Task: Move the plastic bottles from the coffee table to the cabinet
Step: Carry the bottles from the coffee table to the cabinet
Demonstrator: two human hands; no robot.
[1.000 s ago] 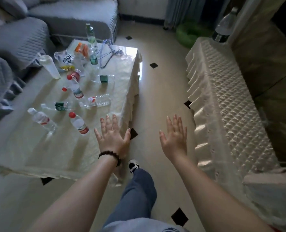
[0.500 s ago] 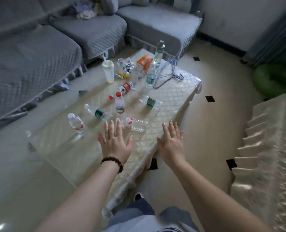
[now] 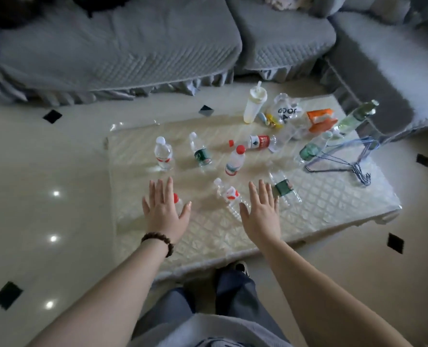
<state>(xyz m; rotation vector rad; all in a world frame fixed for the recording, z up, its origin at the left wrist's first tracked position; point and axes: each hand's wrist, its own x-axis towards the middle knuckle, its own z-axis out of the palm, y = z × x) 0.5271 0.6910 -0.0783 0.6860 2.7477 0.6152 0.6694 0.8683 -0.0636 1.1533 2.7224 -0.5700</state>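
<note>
Several clear plastic bottles stand or lie on the cream-covered coffee table [image 3: 320, 211]. My left hand [image 3: 164, 209] hovers flat with fingers spread over a red-capped bottle [image 3: 176, 198], which it mostly hides. My right hand [image 3: 261, 211] is spread too, beside a lying bottle with a red-and-white label [image 3: 229, 195] and close to a lying green-label bottle [image 3: 284, 187]. Farther back are a red-capped upright bottle [image 3: 235, 161], a green-label bottle [image 3: 199, 152] and a white-capped bottle [image 3: 163, 154]. Neither hand holds anything. The cabinet is out of view.
A white tumbler with a straw [image 3: 254, 105], a plastic bag [image 3: 285, 111], orange packets [image 3: 320, 118], tall green bottles [image 3: 355, 118] and blue wire hangers [image 3: 345, 161] crowd the table's far right. A grey sofa [image 3: 132, 46] wraps behind. My legs [image 3: 228, 296] stand at the table's near edge.
The view has swung left, away from the covered cabinet, and now faces the coffee table squarely. Both spread hands now hover over the near bottles instead of the floor beside the table.
</note>
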